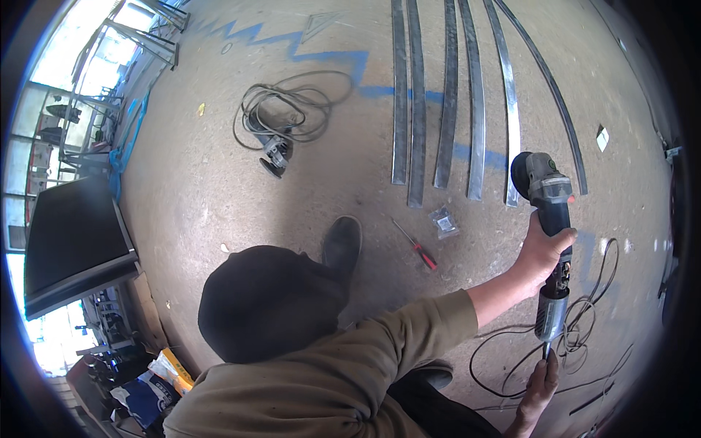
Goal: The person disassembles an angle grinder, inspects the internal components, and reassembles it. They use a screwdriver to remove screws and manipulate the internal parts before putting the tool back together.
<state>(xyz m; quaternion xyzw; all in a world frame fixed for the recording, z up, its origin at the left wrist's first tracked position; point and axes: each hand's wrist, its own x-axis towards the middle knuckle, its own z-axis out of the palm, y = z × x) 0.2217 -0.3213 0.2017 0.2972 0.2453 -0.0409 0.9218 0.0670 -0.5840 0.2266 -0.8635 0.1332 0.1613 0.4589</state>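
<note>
My left hand [544, 252] is wrapped around the dark body of an angle grinder [553, 212], held over the floor at the right with its disc end pointing away from me. The rear housing sleeve [551, 317] sits slid back from the body, and inner parts show in the gap. Below it, my right hand [542, 383] pinches the thin cord end [547, 352] at the tail of the sleeve. A screwdriver [423, 255] with a red and black handle lies on the floor left of my left hand. Near it rests a small clear plastic bag [444, 221]; its contents are unclear.
Several long metal strips [445, 109] lie ahead. A second angle grinder [275, 151] with a coiled cable [321, 109] sits at the far left. Loops of cable [584, 314] lie beside my right hand. A dark panel [77, 241] and bags [150, 394] stand along the left.
</note>
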